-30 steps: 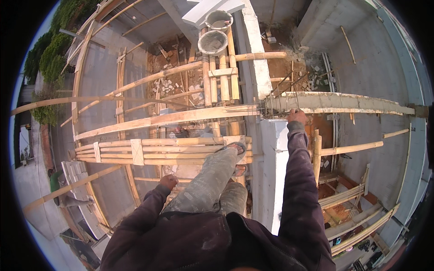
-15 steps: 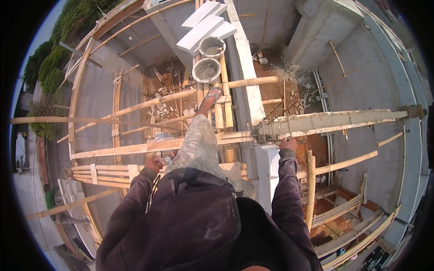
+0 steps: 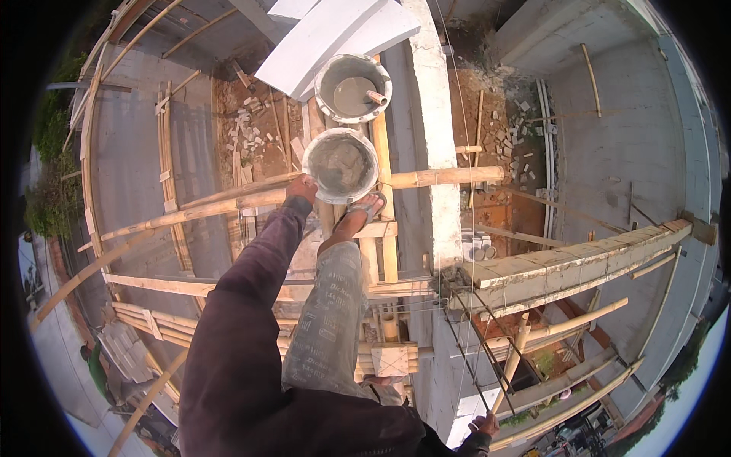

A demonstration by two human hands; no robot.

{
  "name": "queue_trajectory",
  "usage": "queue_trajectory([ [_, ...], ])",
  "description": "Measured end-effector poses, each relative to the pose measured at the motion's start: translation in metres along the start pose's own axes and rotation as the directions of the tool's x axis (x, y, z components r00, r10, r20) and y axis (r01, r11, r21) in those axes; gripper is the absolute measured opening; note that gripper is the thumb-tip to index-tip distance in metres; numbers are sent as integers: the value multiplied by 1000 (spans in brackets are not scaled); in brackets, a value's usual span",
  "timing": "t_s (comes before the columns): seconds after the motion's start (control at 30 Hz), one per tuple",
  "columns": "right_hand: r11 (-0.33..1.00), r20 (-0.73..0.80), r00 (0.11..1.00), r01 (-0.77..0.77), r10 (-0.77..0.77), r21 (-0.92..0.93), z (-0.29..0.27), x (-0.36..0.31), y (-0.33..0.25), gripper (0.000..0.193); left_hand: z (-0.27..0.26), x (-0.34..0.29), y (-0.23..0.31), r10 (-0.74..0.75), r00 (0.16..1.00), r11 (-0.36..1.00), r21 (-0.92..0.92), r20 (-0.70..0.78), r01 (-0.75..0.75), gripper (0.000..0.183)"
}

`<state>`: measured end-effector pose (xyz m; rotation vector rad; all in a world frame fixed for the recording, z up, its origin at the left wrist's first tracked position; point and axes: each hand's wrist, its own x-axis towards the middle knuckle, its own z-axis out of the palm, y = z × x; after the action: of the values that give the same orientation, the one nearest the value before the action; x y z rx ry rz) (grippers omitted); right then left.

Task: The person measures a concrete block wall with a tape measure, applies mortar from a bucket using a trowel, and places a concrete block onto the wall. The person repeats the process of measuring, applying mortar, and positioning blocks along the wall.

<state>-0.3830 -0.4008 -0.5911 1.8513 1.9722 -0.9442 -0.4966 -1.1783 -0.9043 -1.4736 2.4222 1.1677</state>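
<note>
My left hand (image 3: 302, 188) is closed at the left rim of the nearer bucket (image 3: 340, 141), which holds grey mortar. Just beyond it stands a second bucket (image 3: 352, 70) with a thinner grey mix and a short handle poking over its rim. Both rest on bamboo poles beside my sandalled foot (image 3: 359, 212). Low on the right, my right hand (image 3: 485, 424) is curled near the tips of thin steel rods (image 3: 496, 358) and an upright bamboo pole (image 3: 512, 362). Which of these it grips, I cannot tell.
White blocks (image 3: 335, 34) lie stacked beyond the buckets. A narrow wall top (image 3: 435, 145) runs along my right, meeting a concrete beam (image 3: 579, 259) that extends rightward. Bamboo scaffolding (image 3: 228, 206) crosses on the left. Far below lies rubble-strewn ground (image 3: 499, 129).
I have leaned forward, so the buckets look closer. My left hand has gone from beside my thigh to the nearer bucket. My right hand has left the beam's end and is now lower in view.
</note>
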Motion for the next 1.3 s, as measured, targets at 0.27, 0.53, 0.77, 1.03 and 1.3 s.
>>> queue_trajectory([
  [0.27, 598, 625, 775, 458, 93, -657, 255, -115, -36, 24, 87, 65, -134, -627, 767, 704, -321, 139, 633, 50],
  [0.53, -409, 600, -406, 902, -690, 140, 773, -237, -270, 25, 114, 20, -135, -554, 674, 154, -735, 489, 660, 44],
  [0.77, -856, 805, -414, 471, -426, -211, 928, -310, -318, 19, 121, 19, -128, -327, 738, -161, -804, 590, 572, 48],
  [1.03, -748, 860, -288, 647, -420, -149, 946, -321, -330, 22, 120, 37, -104, -253, 762, -118, -800, 597, 588, 49],
  [1.3, -371, 818, -209, 928, -536, -7, 878, -318, -344, 36, 108, 16, -65, -376, 781, -21, -848, 498, 530, 48],
])
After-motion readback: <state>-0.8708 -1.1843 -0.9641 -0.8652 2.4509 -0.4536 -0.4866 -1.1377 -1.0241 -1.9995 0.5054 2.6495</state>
